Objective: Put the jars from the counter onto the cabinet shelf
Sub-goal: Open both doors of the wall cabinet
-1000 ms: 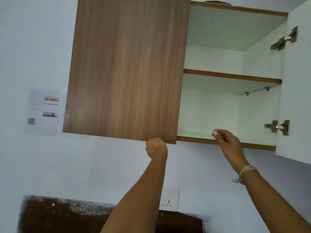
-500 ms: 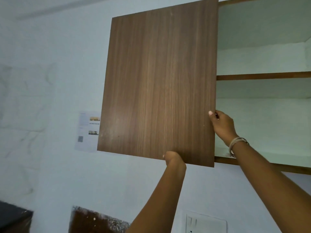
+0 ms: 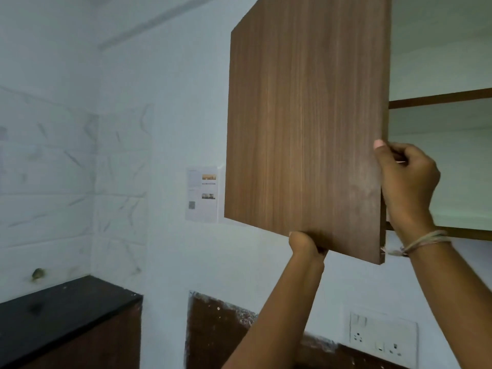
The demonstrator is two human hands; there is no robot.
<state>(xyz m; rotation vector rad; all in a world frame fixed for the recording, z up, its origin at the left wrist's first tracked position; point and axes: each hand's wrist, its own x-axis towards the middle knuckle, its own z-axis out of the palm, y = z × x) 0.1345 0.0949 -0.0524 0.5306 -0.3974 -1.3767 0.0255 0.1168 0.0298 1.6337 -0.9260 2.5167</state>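
Both hands, left hand (image 3: pixel 306 243) and right hand (image 3: pixel 407 182), grip door (image 3: pixel 306 123); fingers hidden behind

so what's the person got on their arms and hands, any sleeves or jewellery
Both forearms are bare, with no sleeves in view and no gloves. The right hand has a bundle of thin pale threads or bands tied round its wrist, with a frayed loose end sticking out. The left hand and its wrist are bare. No rings or watch are visible.

Wood-grain cabinet door (image 3: pixel 306 123) swung partly open, white cabinet shelf (image 3: pixel 439 102) with brown front edge, bare inside
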